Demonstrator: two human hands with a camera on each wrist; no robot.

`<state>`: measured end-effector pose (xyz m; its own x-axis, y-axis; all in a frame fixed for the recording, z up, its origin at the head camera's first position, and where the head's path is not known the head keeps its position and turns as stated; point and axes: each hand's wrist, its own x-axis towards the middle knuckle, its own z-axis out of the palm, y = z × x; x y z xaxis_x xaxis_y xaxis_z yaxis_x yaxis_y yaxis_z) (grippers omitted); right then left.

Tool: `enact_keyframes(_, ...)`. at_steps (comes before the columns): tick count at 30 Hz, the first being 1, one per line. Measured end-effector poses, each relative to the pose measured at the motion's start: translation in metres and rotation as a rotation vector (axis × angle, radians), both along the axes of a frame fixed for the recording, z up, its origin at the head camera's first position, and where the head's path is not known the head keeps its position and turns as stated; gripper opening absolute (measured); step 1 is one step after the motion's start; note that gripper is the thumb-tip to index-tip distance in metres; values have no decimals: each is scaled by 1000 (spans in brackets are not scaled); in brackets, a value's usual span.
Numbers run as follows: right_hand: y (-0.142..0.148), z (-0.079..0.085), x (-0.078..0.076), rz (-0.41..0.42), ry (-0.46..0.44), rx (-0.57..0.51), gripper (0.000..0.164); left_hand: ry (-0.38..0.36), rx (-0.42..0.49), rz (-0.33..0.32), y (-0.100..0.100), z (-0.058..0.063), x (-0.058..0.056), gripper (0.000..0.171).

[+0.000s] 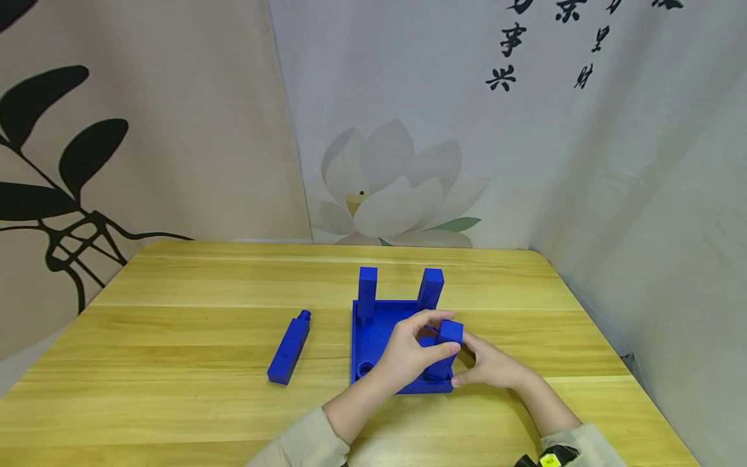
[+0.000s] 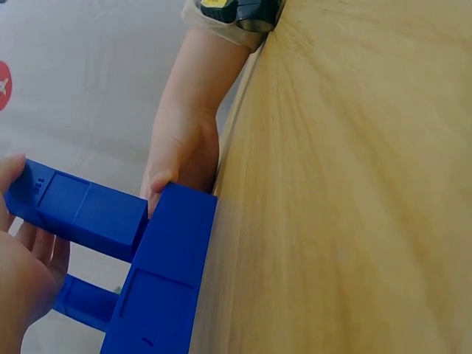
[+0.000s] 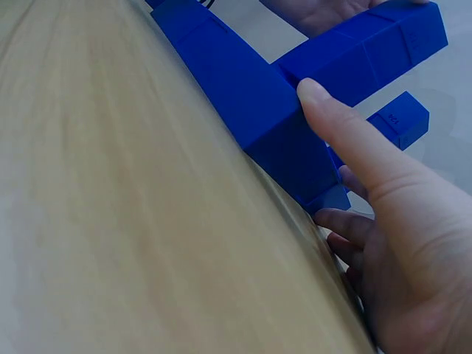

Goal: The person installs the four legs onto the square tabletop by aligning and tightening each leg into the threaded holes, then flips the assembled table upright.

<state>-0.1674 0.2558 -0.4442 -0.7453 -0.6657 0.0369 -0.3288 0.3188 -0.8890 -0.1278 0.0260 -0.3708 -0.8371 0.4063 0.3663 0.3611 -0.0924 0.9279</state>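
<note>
A blue square tray-like base lies on the wooden table, with two blue legs upright at its far corners. At the near right corner stands a third blue leg, which my left hand grips near its top, thumb on one side and fingers round the other. My right hand holds the base's right near corner, its thumb on the rim beside that leg. The near left corner shows a round socket.
A loose blue leg with a threaded-looking round end lies on the table left of the base. Behind the table hangs a printed cloth with a flower and dark characters.
</note>
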Motion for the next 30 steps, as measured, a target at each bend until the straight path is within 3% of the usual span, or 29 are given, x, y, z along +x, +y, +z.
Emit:
enact_keyframes(3,0,1,0,18,-3,-11,86,18,-13,36,4,-12,-6,44)
enact_keyframes(9,-1,3,1,52,-32,-36,87,44,-17,109,8,-15,-6,45)
enact_keyframes(14,0,2,0,34,-19,-15,88,29,-31,163,7,1,4,43)
enact_keyframes(18,0,2,1,11,5,13,89,38,-25,162,2,17,14,41)
enact_keyframes(20,0,2,1,3,12,22,89,45,-17,150,0,17,13,41)
enact_keyframes(27,-1,2,1,18,-9,2,91,89,16,93,2,-13,-4,48)
enact_keyframes(30,-1,2,0,19,-18,-4,92,104,27,58,0,-18,-8,49)
